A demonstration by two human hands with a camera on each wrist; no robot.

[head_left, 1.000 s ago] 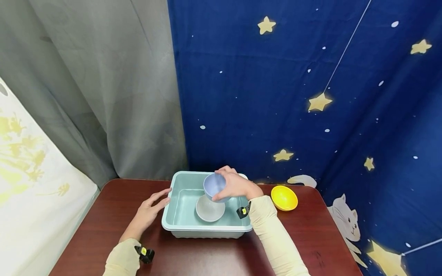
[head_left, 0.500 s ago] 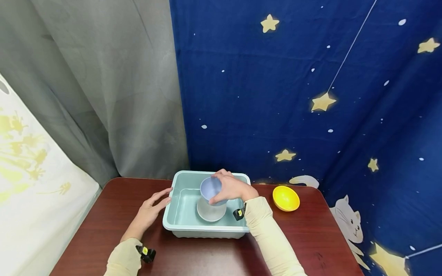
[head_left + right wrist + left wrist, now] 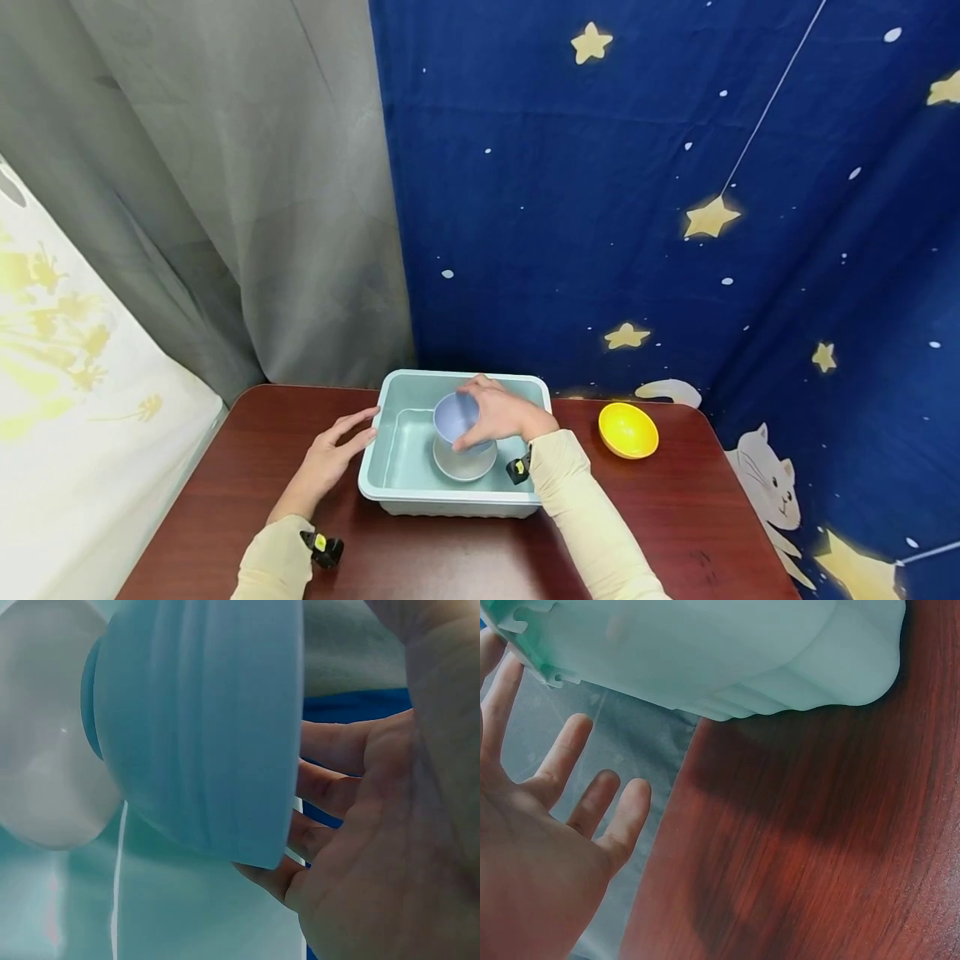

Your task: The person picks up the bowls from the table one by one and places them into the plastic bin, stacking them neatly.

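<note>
My right hand [image 3: 504, 414] grips a blue bowl [image 3: 454, 417] by its rim, thumb on the near side and fingers on the far side. Below it a white bowl [image 3: 465, 467] sits on the floor of a pale teal tub [image 3: 408, 497]. In the right wrist view the blue bowl [image 3: 202, 735] is seen from the side, its foot overlapping the white bowl [image 3: 52, 727]. At the tub's left wall, my left hand [image 3: 327, 457] has its fingers spread, with fingertips right at the rim. The left wrist view shows its palm [image 3: 532, 847] beside the tub's outer wall.
A yellow bowl [image 3: 628, 431] stands on the dark red wooden table [image 3: 420, 558], right of the tub. Behind the table hang a grey curtain [image 3: 315, 208] and a blue curtain with stars [image 3: 525, 233]. A white patterned cloth [image 3: 97, 442] lies at the left.
My right hand has carried the blue bowl slightly left and down, closer over the white bowl. The left hand stays at the tub's rim. The head view has shifted slightly.
</note>
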